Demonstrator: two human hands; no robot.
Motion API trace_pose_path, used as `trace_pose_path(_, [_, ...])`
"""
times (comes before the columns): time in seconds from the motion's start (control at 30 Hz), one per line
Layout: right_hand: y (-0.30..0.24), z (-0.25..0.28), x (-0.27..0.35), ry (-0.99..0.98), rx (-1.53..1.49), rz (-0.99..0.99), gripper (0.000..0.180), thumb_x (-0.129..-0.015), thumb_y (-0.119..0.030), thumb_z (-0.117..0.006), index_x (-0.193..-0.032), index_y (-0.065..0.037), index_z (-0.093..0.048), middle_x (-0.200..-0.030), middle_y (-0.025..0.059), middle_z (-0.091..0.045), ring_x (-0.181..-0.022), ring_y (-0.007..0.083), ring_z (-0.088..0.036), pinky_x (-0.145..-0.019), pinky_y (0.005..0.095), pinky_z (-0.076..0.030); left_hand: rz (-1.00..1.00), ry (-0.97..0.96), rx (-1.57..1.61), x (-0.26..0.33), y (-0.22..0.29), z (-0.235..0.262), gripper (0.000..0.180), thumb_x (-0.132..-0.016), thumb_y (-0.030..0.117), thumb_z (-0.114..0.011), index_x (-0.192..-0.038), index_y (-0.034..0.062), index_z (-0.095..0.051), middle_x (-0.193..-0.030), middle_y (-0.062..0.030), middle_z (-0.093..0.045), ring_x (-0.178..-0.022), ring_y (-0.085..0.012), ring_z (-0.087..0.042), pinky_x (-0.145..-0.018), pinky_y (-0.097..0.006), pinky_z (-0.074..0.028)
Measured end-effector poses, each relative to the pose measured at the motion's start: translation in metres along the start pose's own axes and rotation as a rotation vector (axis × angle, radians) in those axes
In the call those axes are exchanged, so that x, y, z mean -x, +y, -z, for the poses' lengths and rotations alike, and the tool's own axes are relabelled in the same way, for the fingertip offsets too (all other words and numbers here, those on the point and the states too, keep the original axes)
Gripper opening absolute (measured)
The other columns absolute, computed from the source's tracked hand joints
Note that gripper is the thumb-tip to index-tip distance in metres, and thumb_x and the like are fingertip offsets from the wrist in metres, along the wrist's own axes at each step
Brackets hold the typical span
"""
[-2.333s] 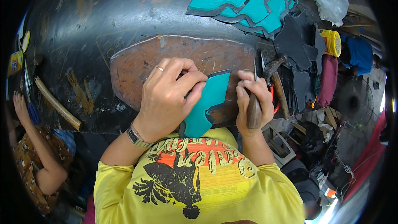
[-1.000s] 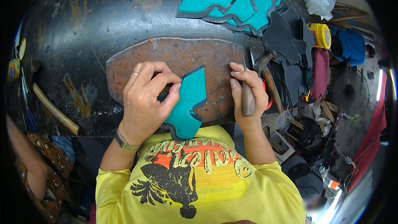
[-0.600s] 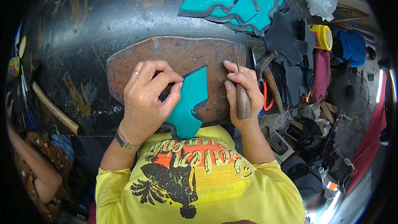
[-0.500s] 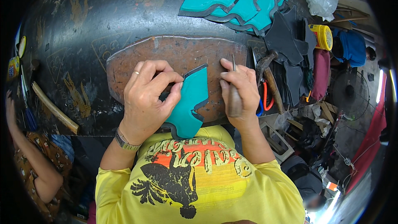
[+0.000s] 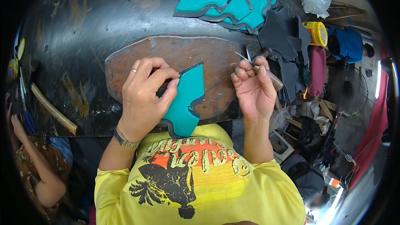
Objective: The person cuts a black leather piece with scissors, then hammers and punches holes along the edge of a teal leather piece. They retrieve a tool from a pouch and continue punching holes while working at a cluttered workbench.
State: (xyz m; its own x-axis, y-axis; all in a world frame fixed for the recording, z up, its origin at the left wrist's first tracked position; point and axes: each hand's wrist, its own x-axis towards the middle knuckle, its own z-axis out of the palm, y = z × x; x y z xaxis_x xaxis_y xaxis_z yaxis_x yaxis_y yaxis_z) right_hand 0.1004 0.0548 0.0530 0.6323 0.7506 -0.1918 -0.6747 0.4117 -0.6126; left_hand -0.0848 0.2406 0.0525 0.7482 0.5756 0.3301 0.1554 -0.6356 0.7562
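"While it overhangs the near edge of the brown board (image 5: 139,56), how does the teal panel (image 5: 187,93) look?"
"Flat, dark-edged, notched on the right."
"And the fingers?"
"The left hand (image 5: 144,89) pinches its left edge; the right hand (image 5: 255,93), apart, grasps a wooden-handled tool (image 5: 273,80)."

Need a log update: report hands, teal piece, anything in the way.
Left hand: grip on teal piece, left edge. Right hand: holding wooden-handled tool, apart from piece. Possibly in the way: black sheets near tool.
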Motion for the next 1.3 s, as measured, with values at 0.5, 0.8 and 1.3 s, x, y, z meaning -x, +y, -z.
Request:
trace_pose_path(0.5, [0.002,0.003,0.002,-0.026,-0.525,-0.226,0.023,-0.106,-0.024,-0.058,-0.122,-0.009,-0.065,-0.112,0.0141,-0.064,-0.096,0.0226,-0.058,-0.086,0.0383,-0.052,-0.004,-0.006,-0.028,0.000,0.003,0.000,0.018,-0.076,0.000,-0.080,-0.093,0.0042,-0.075,-0.097,-0.0069,-0.064,-0.089,-0.0254,-0.063,-0.077,-0.038,-0.052])
trace_pose_path(0.8, [0.001,-0.008,0.005,-0.127,-0.179,-0.166,0.024,-0.098,-0.011,-0.064,-0.121,-0.011,-0.059,-0.105,0.0121,-0.067,-0.092,0.0197,-0.060,-0.080,0.0356,-0.048,-0.016,-0.009,-0.041,-0.001,0.003,0.000,0.017,-0.077,0.002,-0.079,-0.093,0.0045,-0.074,-0.097,-0.0068,-0.064,-0.090,-0.0261,-0.063,-0.078,-0.038,-0.052])
trace_pose_path(1.3, [0.014,-0.003,0.015,-0.201,1.778,0.669,0.035,-0.081,0.002,-0.076,-0.110,-0.013,-0.066,-0.102,-0.0039,-0.076,-0.129,0.0338,-0.057,-0.117,0.0694,-0.019,0.004,-0.025,-0.039,0.002,0.001,-0.001,0.016,-0.079,0.003,-0.079,-0.094,0.0046,-0.075,-0.099,-0.0069,-0.065,-0.091,-0.0252,-0.065,-0.078,-0.038,-0.053])
